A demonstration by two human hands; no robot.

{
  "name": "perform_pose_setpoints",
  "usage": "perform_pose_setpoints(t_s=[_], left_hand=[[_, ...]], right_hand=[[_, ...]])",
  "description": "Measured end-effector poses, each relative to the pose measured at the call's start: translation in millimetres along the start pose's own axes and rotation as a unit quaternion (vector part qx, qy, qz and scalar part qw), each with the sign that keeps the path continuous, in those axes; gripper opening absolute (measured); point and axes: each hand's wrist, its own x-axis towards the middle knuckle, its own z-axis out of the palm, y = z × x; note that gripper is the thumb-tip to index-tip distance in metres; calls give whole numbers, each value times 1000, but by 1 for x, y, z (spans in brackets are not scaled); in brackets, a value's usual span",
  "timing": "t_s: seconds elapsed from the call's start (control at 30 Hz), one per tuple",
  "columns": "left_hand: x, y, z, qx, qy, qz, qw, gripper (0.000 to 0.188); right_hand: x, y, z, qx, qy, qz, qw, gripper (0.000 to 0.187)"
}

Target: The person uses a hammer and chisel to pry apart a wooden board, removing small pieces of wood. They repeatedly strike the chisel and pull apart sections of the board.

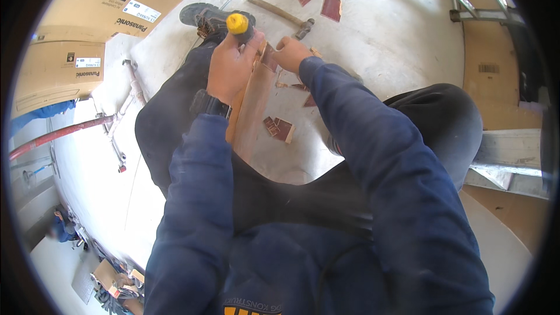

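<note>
My left hand (228, 69) is closed around a hand tool with a black grip and a yellow end cap (237, 23); its blade is hidden, so I cannot tell whether it is a chisel or a screwdriver. Under that hand a long wooden board (255, 100) slants from between my legs toward the far side. At the board's far end, my right hand (291, 54) has its fingers curled and pinched against the reddish-brown edge. What sits between those fingertips is hidden. Just beyond lies a hammer (280, 14) with a wooden handle, flat on the floor.
Broken dark-red wood pieces (331, 7) lie on the pale floor (385, 41), with more scraps (284, 130) beside the board. Large cardboard boxes (87, 6) stand at the far left. Pipes (125, 102) lie left of my leg. A metal ladder (484, 16) is at the right.
</note>
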Motion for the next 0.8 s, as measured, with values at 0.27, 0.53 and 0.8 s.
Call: perform_pose_setpoints(t_s=[0.27,0.53,0.8], left_hand=[[-2,7,5,-32,55,-30,998,34],[-7,6,17,27,54,17,998,29],[-2,-5,19,-43,99,17,994,26]], right_hand=[[7,-5,2,135,-53,-73,987,48],[31,15,17,176,-54,-58,981,48],[25,4,13,221,-39,-13,974,34]])
